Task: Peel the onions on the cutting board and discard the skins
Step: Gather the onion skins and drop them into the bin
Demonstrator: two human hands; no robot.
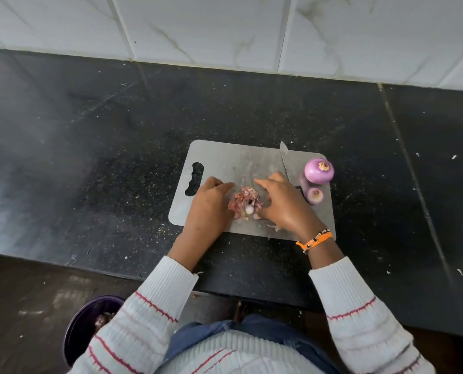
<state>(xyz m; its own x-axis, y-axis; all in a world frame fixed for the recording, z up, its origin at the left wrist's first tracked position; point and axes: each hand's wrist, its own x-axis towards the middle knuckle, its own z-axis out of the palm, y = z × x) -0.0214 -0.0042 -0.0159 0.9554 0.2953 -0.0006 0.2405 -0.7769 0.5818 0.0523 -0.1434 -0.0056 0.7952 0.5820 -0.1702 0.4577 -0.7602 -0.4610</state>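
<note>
A grey cutting board [225, 160] lies on the black counter. A heap of pink onion skins [245, 202] sits in its middle. My left hand [211, 203] rests on the board at the left of the heap, fingers curved toward it. My right hand [284, 203] cups the heap from the right and far side. Neither hand plainly grips the skins. At the board's right edge stand a large peeled purple onion [319, 170] and a smaller peeled onion [315, 195], with a third partly hidden between them.
A knife [285, 160] lies on the board behind my right hand, blade pointing away. A dark purple bin [82, 327] stands on the floor at the lower left, below the counter edge. White tiled wall [225, 28] runs behind the black counter [90, 147].
</note>
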